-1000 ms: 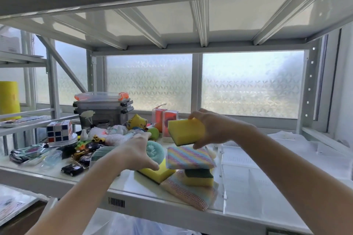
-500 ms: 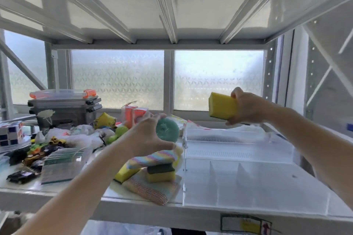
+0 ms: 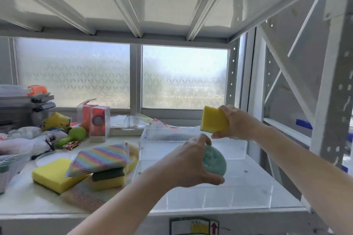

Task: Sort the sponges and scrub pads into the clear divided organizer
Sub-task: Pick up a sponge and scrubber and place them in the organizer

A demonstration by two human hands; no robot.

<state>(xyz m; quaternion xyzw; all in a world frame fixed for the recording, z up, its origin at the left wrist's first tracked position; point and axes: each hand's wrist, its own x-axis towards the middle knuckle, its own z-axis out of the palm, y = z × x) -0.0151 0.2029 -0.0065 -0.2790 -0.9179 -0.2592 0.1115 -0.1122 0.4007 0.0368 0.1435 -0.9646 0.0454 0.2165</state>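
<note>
My right hand (image 3: 236,123) grips a yellow sponge (image 3: 214,119) above the back of the clear divided organizer (image 3: 246,183), which sits on the right of the shelf. My left hand (image 3: 188,162) holds a round teal scrub pad (image 3: 214,160) over the organizer's middle. Left of the organizer lies a pile: a rainbow-striped pad (image 3: 99,158) on a yellow-and-green sponge (image 3: 108,176), a plain yellow sponge (image 3: 53,174), and a brown mesh scrubber (image 3: 84,194) underneath. The organizer's compartments look empty.
Toys, a green maraca (image 3: 70,137), red boxes (image 3: 97,122) and a grey latched bin (image 3: 24,103) crowd the shelf's left and back. The rack's post (image 3: 328,101) stands at the right. The upper shelf hangs low overhead.
Both hands moved right: the teal scrub pad now hangs over the organizer, and the yellow sponge has dropped lower toward its back. The view shifted right too.
</note>
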